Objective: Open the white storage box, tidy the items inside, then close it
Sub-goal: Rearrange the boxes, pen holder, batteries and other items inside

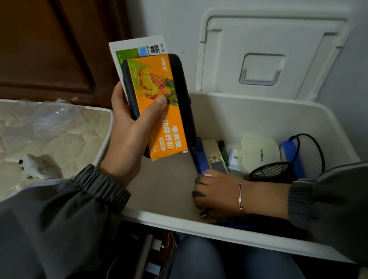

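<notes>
The white storage box (253, 113) stands open, its lid (267, 52) leaning upright against the wall. My left hand (130, 132) is raised over the box's left side and grips a stack: an orange pineapple-print box (160, 92), a black case (181, 76) and a white-and-green box (138, 48). My right hand (216, 195) is down inside the box near its front wall, fingers curled over small dark items that I cannot make out. At the back of the box lie a blue stapler (199, 154), a beige remote (215, 157), a cream case (258, 153) and a black mesh cup (272, 171).
A bed with a quilted mattress (42, 133) is to the left, with clear plastic bags (42, 118) and a small plush toy (40, 166) on it. A dark wooden door (46, 38) stands behind. A blue item with a black cord (294, 152) lies at the box's right.
</notes>
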A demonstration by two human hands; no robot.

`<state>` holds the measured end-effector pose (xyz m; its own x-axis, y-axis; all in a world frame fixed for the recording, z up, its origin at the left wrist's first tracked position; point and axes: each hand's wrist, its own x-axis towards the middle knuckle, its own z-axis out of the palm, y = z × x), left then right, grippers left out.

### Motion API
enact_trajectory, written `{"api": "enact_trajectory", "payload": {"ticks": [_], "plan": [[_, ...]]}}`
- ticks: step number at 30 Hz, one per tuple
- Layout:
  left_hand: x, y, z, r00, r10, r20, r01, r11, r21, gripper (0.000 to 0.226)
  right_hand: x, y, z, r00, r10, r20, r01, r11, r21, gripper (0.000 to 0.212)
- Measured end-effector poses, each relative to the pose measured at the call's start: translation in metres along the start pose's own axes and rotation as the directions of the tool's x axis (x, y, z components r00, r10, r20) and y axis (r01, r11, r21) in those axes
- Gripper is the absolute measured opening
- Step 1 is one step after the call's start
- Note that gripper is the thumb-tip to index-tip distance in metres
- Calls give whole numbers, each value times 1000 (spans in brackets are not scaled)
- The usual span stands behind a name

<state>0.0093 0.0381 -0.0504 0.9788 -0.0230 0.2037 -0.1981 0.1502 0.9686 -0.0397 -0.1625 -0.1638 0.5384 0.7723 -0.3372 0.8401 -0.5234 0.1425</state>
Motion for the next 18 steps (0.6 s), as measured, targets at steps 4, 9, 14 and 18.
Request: {"api": "enact_trajectory", "payload": {"ticks": [4,9,14,18], "plan": [[-2,5,2,1000,-12,-3,12,998,54,70,-6,2,-2,1000,31,3,-31,999,28,47],[-5,9,5,1000,-15,-22,16,998,61,63,-2,-18,-17,992,-24,-122,36,995,98,40],[-5,6,5,999,-9,-42,11,998,61,66,6,-23,-5,971,-229,-72,236,966,103,40],[-5,4,3,1000,-1,-28,4,996,89,69,-2,-17,-2,961,-261,-88,272,949,158,41]]}}
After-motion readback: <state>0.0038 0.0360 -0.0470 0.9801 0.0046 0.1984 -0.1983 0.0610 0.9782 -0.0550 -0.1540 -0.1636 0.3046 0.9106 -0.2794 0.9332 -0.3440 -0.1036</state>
